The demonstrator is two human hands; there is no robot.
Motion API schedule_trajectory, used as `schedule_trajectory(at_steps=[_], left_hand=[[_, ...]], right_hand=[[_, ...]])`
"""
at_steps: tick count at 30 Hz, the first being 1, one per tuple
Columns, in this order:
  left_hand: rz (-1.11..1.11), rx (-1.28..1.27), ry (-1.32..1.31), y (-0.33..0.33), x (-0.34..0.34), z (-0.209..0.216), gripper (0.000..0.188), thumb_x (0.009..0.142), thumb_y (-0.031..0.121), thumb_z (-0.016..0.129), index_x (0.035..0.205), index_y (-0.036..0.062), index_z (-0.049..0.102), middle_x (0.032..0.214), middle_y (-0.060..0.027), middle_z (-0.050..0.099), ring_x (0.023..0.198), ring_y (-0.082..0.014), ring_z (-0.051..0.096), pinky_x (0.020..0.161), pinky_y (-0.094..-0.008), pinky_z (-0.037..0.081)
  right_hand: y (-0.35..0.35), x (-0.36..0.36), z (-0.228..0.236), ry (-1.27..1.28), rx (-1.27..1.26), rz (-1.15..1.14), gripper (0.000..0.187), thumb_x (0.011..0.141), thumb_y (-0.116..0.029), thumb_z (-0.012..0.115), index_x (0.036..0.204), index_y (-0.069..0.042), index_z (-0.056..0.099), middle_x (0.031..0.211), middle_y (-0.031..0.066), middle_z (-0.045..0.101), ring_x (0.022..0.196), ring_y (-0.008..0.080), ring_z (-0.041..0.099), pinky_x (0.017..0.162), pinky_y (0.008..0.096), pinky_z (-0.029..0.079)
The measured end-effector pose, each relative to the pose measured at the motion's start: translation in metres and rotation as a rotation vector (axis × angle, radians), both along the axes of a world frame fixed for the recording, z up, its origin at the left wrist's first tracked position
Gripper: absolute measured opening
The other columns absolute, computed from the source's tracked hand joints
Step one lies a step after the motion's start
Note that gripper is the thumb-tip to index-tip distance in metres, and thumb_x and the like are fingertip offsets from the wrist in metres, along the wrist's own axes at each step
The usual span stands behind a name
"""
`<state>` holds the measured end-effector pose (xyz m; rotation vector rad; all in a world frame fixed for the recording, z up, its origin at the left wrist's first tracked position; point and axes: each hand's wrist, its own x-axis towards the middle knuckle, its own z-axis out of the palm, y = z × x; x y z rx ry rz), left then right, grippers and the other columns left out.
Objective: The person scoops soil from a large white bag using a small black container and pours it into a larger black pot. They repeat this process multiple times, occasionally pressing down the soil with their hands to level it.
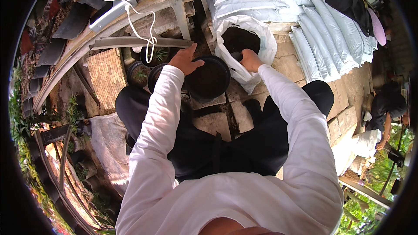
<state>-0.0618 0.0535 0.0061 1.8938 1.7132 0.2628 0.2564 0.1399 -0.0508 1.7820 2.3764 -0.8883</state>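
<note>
My left hand (pixel 187 60) has its thumb and index finger apart, beside the rim of a round black pot (pixel 227 73). The inside of that pot looks dark brown, like soil. At the mouth of an open white bag (pixel 266 43), my right hand (pixel 251 61) is closed around a small dark rounded object (pixel 236 55); most of it is hidden, so its kind is unclear. Dark soil (pixel 240 39) fills the bag's opening. Smaller black pots with green plants (pixel 140 75) stand left of my left hand.
Full white sacks (pixel 252 0) are stacked behind the bag, and more sacks (pixel 331 39) lean at the right. A metal bar (pixel 130 42), a white cable (pixel 152 21) and a woven tile panel (pixel 106 76) lie at the left. Another person (pixel 389 109) is at the far right.
</note>
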Motion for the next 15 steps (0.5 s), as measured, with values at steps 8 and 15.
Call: schedule_trajectory(at_steps=[8,15], left_hand=[[0.01,0.024,-0.037,-0.002,-0.003,0.009,0.094,0.09,0.049,0.079,0.162,0.0059,0.037,0.138,-0.0257,0.065,0.129,-0.0415,0.06,0.112,-0.0459,0.047],[0.005,0.0,-0.057,0.0,0.001,0.015,0.096,0.089,0.05,0.078,0.162,0.0036,0.036,0.138,-0.0285,0.064,0.135,-0.0437,0.056,0.115,-0.0473,0.045]], right_hand=[[0.005,0.026,0.085,0.54,-0.366,-0.31,0.052,0.085,-0.036,0.087,0.113,0.005,0.075,0.108,0.01,0.074,0.097,0.0168,0.071,0.083,0.0301,0.061],[0.017,0.061,0.095,0.481,0.023,-0.343,0.05,0.079,-0.038,0.089,0.11,0.001,0.079,0.098,0.0083,0.077,0.09,0.017,0.072,0.083,0.0321,0.057]])
